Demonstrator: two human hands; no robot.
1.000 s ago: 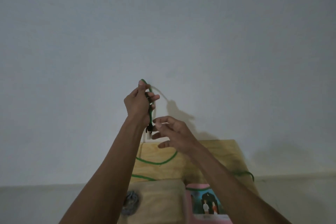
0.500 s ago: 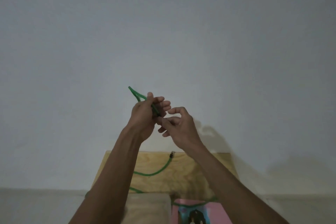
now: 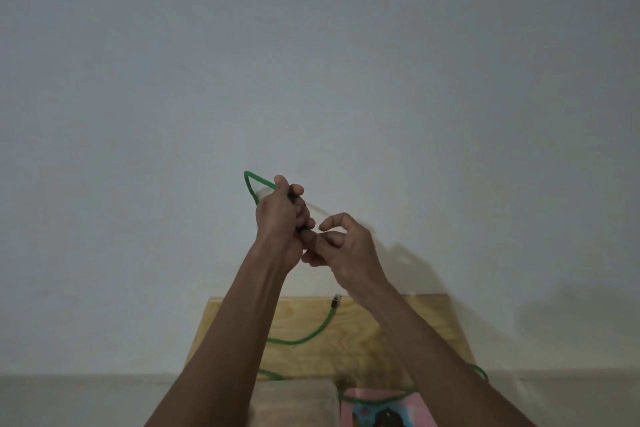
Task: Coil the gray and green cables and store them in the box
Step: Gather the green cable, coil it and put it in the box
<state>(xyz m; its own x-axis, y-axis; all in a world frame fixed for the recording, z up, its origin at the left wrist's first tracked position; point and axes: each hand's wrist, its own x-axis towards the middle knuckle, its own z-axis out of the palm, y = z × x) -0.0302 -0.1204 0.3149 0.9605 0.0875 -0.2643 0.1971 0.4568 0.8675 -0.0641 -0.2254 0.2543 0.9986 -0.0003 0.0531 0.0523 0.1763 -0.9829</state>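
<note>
Green cable [image 3: 313, 332]: one end folded into a tight loop sticking out at 11 o'clock from the left hand [image 3: 278, 218], which grips it, fingers curled round. The rest trails down over the worktop [image 3: 363, 340], free connector end lying at 12 o'clock of the board, another stretch crossing the pink item [image 3: 388, 409] at 5 o'clock.

Right hand [image 3: 341, 246]: fingers loosely curled, fingertips touching the left hand's; can't tell if it pinches any cable.

Gray cable, box: can't pick out here.

Risk: long slack below is unmanaged, so it could snag on the worktop edge or kink while winding; the first loop looks tight and may spring open if the grip eases.

Vs 0.5 s ago: hands nearly the same pose, right hand slightly lower; worktop sits a little right in view.
</note>
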